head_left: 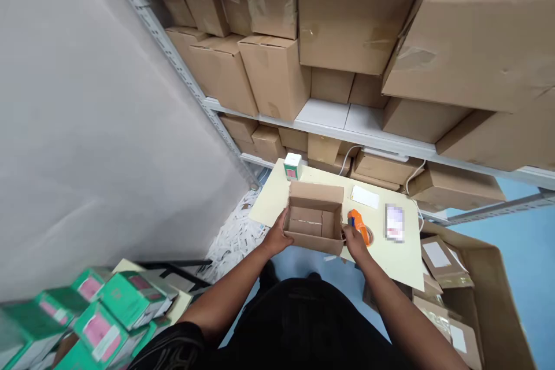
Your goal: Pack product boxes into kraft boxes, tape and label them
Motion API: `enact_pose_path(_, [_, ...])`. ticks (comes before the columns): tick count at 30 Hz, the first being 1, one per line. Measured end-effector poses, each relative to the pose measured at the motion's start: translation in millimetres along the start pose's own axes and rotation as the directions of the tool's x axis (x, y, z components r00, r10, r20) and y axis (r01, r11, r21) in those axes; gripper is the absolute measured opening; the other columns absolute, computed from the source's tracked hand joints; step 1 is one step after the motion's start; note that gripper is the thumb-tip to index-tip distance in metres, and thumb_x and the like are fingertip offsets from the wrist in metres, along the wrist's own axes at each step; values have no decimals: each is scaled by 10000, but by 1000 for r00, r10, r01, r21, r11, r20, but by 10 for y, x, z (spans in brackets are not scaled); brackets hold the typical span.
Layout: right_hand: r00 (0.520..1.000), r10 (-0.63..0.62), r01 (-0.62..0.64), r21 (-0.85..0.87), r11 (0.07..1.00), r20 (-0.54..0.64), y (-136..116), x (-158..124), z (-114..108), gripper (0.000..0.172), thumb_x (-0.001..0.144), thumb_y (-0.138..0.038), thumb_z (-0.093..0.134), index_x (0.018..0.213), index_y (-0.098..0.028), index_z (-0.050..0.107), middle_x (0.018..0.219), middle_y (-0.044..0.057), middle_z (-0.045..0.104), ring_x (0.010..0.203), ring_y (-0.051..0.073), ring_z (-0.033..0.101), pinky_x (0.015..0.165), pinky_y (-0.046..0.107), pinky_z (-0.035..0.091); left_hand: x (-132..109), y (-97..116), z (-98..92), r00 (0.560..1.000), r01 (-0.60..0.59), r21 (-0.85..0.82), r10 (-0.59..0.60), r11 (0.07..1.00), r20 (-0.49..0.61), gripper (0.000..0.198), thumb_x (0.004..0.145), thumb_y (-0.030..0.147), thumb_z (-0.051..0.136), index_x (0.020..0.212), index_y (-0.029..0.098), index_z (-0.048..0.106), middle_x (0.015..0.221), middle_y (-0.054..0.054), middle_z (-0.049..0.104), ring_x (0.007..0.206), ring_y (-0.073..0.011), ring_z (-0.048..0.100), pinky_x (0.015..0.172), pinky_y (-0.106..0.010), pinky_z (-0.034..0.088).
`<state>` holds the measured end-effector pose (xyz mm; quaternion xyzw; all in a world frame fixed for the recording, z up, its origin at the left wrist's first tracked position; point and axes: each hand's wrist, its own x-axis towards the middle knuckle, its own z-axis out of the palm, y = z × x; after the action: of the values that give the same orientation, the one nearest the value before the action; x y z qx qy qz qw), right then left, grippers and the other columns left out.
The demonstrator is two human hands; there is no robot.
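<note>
An open cardboard box (312, 241) with nothing in it sits at the near edge of a cream tabletop (394, 266), its far flap raised. My left hand (276, 237) grips the box at its left end, thumb over the near corner. At the right end my right hand (354, 243) holds the box wall, its fingers partly hidden. Just beyond that hand lies an orange tape dispenser (359, 225) with a roll of tape. A small green and white carton (292, 166) stands at the back left of the tabletop.
White labels (365, 196) and a blurred-out phone-like item (394, 223) lie on the tabletop. Metal shelving (381, 137) full of cardboard boxes rises behind. A large carton (498, 295) of packed parcels stands right; green boxes (130, 299) are piled lower left, shredded paper (236, 231) beside the wall.
</note>
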<state>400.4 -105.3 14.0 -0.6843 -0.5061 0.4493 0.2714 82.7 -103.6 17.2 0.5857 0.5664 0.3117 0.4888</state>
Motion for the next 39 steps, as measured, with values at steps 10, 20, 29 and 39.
enact_pose_path(10, [948, -241, 317, -544, 777, 209, -492, -233, 279, 302, 969, -356, 395, 823, -229, 627, 853, 99, 704, 811, 257, 647, 675, 331, 368, -1338, 163, 138, 883, 122, -61, -137, 991, -449, 957, 844, 276, 660, 1653, 231, 151, 1697, -119, 249, 1549, -289, 280, 1275, -460, 217])
enact_pose_path(20, [692, -429, 720, -503, 478, 581, -1348, -1019, 1285, 329, 959, -359, 417, 731, -247, 626, 813, 82, 710, 745, 229, 615, 635, 304, 327, -3116, 105, -263, 550, 210, -261, -334, 942, -765, 634, 929, 322, 554, 1551, 247, 453, 1545, -89, 527, 1393, -306, 513, 1173, -466, 379])
enact_pose_path(29, [536, -452, 844, -456, 282, 713, -1730, -2453, 2261, 291, 917, -381, 511, 923, -211, 747, 860, 135, 760, 784, 276, 678, 627, 327, 320, -4899, -37, -409, 368, 167, -248, -294, 954, -882, 646, 900, 252, 556, 1542, 259, 476, 1506, -68, 572, 1353, -302, 554, 1158, -418, 394])
enact_pose_path(39, [361, -393, 931, -349, 104, 846, -2347, -3511, 2915, 366, 920, -355, 421, 891, -182, 742, 913, 150, 770, 857, 259, 679, 645, 300, 338, -6415, 30, -757, 164, 337, -124, -187, 933, -969, 381, 997, 378, 496, 1300, 201, 646, 1276, -101, 700, 1168, -252, 650, 1038, -399, 492])
